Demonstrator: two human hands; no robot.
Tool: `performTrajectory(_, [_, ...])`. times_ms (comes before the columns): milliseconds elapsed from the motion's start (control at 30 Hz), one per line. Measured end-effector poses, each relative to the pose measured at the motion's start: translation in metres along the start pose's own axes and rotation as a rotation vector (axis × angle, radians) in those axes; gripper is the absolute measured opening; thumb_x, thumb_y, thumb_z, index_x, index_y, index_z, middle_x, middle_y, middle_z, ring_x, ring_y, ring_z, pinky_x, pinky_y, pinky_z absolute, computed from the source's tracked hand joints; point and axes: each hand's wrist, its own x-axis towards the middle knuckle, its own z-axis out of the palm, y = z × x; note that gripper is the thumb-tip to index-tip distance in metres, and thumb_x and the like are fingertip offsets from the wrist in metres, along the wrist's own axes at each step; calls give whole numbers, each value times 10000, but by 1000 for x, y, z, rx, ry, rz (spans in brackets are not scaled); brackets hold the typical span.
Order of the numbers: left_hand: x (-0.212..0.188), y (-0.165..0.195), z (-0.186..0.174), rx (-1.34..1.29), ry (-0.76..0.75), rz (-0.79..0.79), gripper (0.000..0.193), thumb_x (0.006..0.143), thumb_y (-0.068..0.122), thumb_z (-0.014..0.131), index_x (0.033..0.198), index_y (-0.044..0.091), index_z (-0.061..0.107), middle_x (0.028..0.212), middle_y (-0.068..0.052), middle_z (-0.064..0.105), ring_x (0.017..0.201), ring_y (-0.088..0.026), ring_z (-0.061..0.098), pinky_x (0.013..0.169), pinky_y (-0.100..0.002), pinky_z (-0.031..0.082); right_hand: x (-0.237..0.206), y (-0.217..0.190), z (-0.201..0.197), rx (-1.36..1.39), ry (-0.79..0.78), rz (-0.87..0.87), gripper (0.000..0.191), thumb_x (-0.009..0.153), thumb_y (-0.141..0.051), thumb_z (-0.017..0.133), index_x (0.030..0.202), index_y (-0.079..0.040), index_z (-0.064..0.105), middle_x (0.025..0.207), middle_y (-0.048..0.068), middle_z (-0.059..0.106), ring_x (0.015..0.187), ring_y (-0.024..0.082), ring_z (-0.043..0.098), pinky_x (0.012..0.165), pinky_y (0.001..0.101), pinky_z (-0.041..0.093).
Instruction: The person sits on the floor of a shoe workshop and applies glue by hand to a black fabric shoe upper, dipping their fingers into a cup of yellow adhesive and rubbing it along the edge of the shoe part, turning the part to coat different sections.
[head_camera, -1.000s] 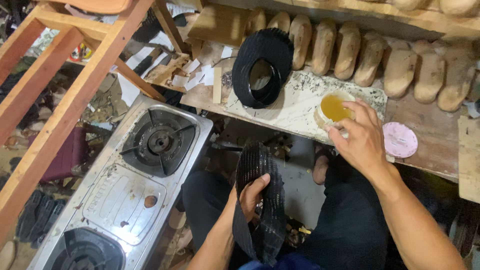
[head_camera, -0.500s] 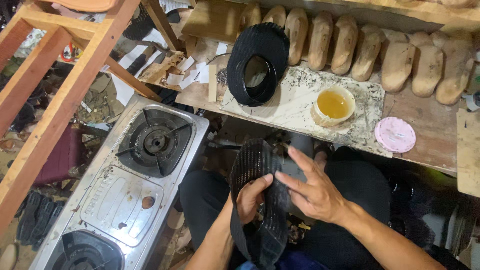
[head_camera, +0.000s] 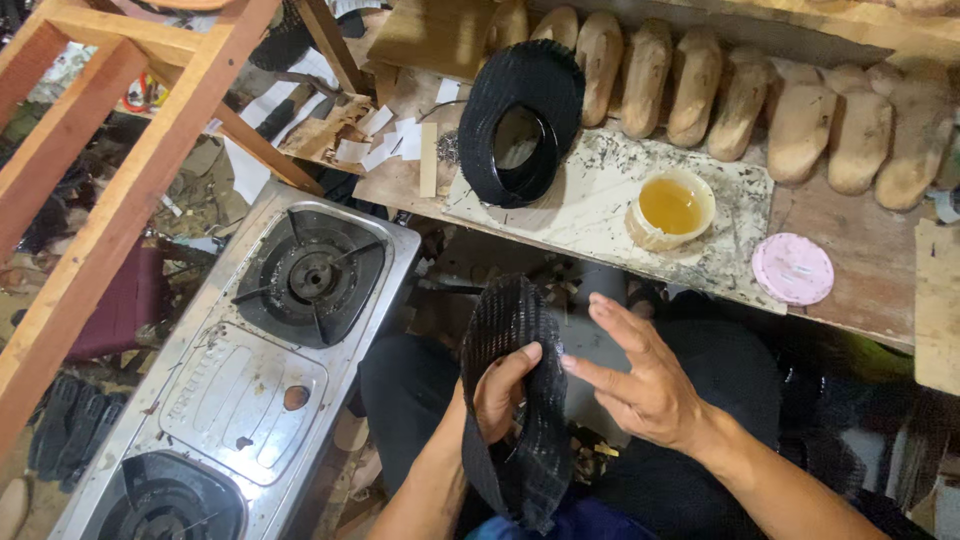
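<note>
My left hand (head_camera: 500, 395) grips a black woven shoe upper (head_camera: 520, 340) over my lap, thumb across its outer face and fingers tucked inside it. My right hand (head_camera: 640, 375) hovers just to its right with fingers spread, index fingertip close to the woven edge, holding nothing. On the marble slab (head_camera: 590, 200) ahead stand a second black woven upper (head_camera: 525, 120) leaning upright and a small tub of yellow glue (head_camera: 670, 205).
A two-burner steel gas stove (head_camera: 250, 370) sits at my left. A wooden stool frame (head_camera: 130, 140) rises at far left. A row of wooden shoe lasts (head_camera: 760, 100) lines the bench back. A pink round lid (head_camera: 792, 268) lies right of the glue; paper scraps (head_camera: 375, 140) lie left.
My right hand left the glue tub, came down onto the woven upper, then lifted slightly off to its right. The view has shifted a little.
</note>
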Motion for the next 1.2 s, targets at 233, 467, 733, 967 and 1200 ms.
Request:
performTrajectory(233, [-12, 36, 20, -161, 78, -11, 166, 912, 149, 635, 983, 11, 694, 785, -28, 689, 649, -127, 617, 549, -304, 476, 3, -5, -5, 67, -41, 41, 556, 692, 34, 754, 1212, -161, 728, 1524, 165, 451, 1382, 385, 525, 1097, 469, 484])
performTrajectory(467, [-14, 27, 27, -72, 52, 138, 246, 984, 166, 630, 1075, -49, 707, 938, -65, 741, 827, -147, 664, 714, -311, 536, 10, -28, 24, 210, 99, 254, 703, 772, -27, 797, 1409, 45, 507, 1476, 174, 464, 1275, 318, 590, 1022, 370, 521])
performTrajectory(733, [4, -21, -5, -6, -121, -89, 151, 981, 128, 654, 1064, 3, 669, 993, -19, 729, 898, -88, 658, 797, -262, 534, 16, -14, 12, 505, 26, 691, 651, 825, -45, 759, 1435, -28, 532, 1341, 122, 579, 873, 138, 678, 758, 255, 569])
performTrajectory(967, [-9, -8, -11, 50, -69, -72, 193, 1019, 152, 664, 929, -17, 637, 863, -3, 672, 758, -67, 603, 654, -255, 509, 21, 56, -29, -441, 38, 414, 543, 831, -276, 813, 1274, 0, 664, 1383, 208, 561, 1242, 376, 583, 1039, 476, 488])
performTrajectory(1200, [-17, 18, 6, 88, 21, -241, 223, 948, 201, 702, 997, -12, 661, 855, -45, 706, 738, -118, 659, 621, -282, 542, 5, 100, -40, -539, 52, 441, 433, 847, -243, 780, 1188, 15, 709, 1492, 238, 544, 1402, 445, 488, 1180, 506, 409])
